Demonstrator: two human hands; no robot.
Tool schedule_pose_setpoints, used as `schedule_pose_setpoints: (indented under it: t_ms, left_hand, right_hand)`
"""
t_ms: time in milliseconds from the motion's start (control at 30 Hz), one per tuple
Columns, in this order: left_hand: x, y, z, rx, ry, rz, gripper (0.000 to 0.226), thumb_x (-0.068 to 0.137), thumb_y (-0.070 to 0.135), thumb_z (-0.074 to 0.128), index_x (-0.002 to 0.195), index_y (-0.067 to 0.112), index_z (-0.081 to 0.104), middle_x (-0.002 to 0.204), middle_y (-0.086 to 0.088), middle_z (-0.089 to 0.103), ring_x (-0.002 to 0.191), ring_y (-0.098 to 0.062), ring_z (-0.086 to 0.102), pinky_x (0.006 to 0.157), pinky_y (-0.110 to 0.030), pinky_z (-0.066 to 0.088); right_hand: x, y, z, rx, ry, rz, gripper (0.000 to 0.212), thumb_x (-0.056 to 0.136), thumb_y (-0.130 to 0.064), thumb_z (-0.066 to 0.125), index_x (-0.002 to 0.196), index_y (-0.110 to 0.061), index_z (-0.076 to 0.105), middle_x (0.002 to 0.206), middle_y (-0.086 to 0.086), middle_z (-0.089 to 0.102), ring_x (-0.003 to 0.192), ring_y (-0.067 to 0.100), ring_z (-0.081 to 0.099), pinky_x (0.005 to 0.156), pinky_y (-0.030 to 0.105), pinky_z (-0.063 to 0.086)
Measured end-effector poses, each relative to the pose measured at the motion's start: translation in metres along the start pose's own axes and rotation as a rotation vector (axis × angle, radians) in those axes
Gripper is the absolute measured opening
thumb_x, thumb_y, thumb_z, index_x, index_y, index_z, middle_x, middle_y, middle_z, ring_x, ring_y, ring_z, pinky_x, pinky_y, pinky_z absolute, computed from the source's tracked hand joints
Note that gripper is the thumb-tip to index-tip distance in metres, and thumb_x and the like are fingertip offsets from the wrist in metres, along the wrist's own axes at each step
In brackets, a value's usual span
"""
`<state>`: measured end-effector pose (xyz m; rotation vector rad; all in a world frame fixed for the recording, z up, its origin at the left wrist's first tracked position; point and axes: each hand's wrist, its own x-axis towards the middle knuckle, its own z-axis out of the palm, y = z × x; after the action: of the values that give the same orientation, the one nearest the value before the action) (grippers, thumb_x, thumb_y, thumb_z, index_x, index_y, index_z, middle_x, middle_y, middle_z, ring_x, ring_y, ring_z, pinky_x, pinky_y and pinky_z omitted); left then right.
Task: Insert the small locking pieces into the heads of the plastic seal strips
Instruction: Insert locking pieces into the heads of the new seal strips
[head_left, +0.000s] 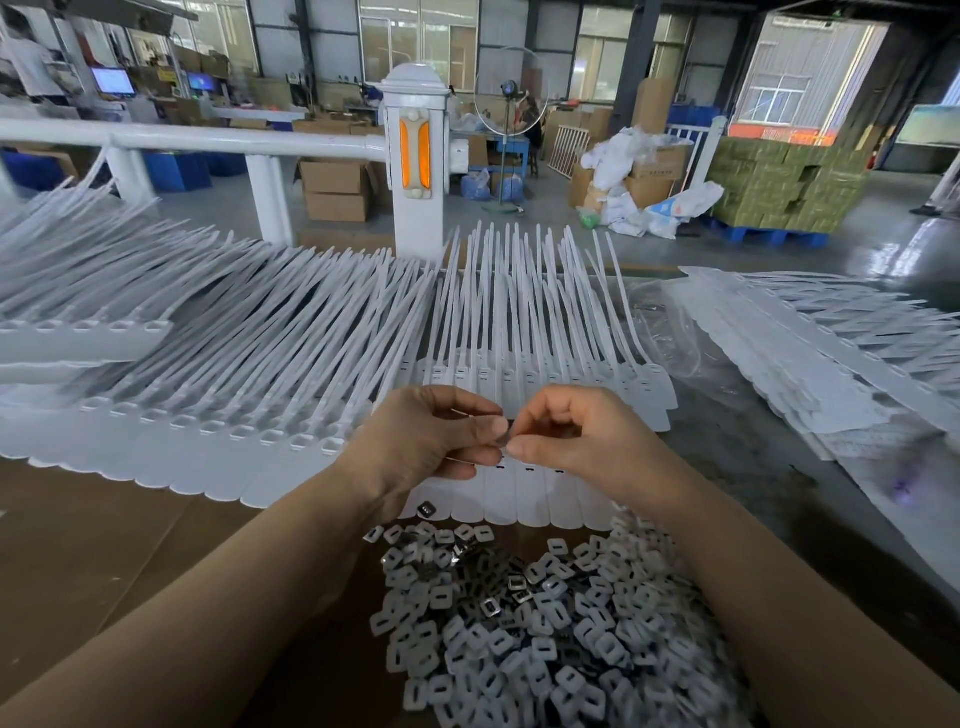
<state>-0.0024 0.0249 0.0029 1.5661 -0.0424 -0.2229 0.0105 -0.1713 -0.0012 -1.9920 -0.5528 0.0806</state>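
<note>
White plastic seal strips (291, 332) lie in overlapping rows across the table, heads toward me, tails fanning away. A loose heap of small white and metal locking pieces (524, 623) sits on the cardboard at the near edge. My left hand (436, 436) and my right hand (576, 436) meet fingertip to fingertip above the strip heads (530, 493) in the middle row. Between the thumbs and forefingers a small thin locking piece (505, 439) is pinched. A few more pieces seem tucked in my left palm, mostly hidden.
A second stack of strips (810, 353) lies on clear plastic film at the right. Brown cardboard (104, 545) covers the table's near left. A white railing post (418, 156) stands behind the table, with boxes and pallets beyond.
</note>
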Motion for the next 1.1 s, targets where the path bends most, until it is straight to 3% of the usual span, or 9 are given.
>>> schedule_pose_setpoints:
  t_ms: [267,467,633,900,1100]
  left_hand:
    - [0.000,-0.001,0.002,-0.002,-0.021,-0.003,0.018,0.083,0.010,0.074,0.100,0.013,0.071,0.087,-0.010,0.077,0.075,-0.015,0.074,0.056,-0.018,0.054]
    - [-0.001,-0.001,0.001,0.054,-0.033,0.061,0.020,0.084,0.006,0.072,0.102,0.014,0.068,0.087,-0.007,0.077,0.080,-0.017,0.075,0.061,-0.019,0.056]
    - [-0.001,-0.002,0.004,0.146,0.000,0.138,0.023,0.083,0.009,0.074,0.103,0.015,0.066,0.084,-0.003,0.077,0.080,-0.017,0.074,0.066,-0.021,0.058]
    - [0.000,-0.005,0.009,0.286,0.041,0.243,0.022,0.082,0.011,0.075,0.100,0.020,0.066,0.080,0.003,0.077,0.077,-0.011,0.073,0.069,-0.023,0.059]
    - [0.002,-0.019,0.009,0.785,0.013,0.392,0.022,0.083,0.026,0.076,0.105,0.028,0.071,0.098,0.017,0.067,0.093,0.003,0.061,0.087,-0.022,0.053]
  right_hand:
    - [0.002,0.003,0.001,-0.048,0.053,-0.015,0.008,0.083,-0.018,0.078,0.082,-0.022,0.071,0.080,-0.002,0.072,0.069,0.003,0.062,0.066,0.015,0.051]
    - [0.002,0.001,0.000,-0.060,0.079,-0.017,0.006,0.087,-0.019,0.073,0.083,-0.023,0.072,0.077,-0.002,0.071,0.066,0.002,0.058,0.062,0.016,0.049]
    - [0.001,0.000,-0.001,-0.064,0.068,-0.017,0.009,0.091,-0.016,0.067,0.087,-0.023,0.072,0.072,-0.016,0.068,0.067,-0.003,0.060,0.064,0.014,0.049]
    - [0.002,-0.001,0.001,-0.110,0.081,-0.012,0.013,0.092,-0.016,0.065,0.083,-0.024,0.070,0.069,-0.014,0.065,0.065,-0.001,0.057,0.064,0.018,0.049]
    - [0.005,0.012,-0.011,-0.220,0.188,0.169,0.016,0.091,-0.018,0.061,0.076,-0.023,0.065,0.057,-0.019,0.059,0.052,-0.004,0.052,0.059,0.023,0.043]
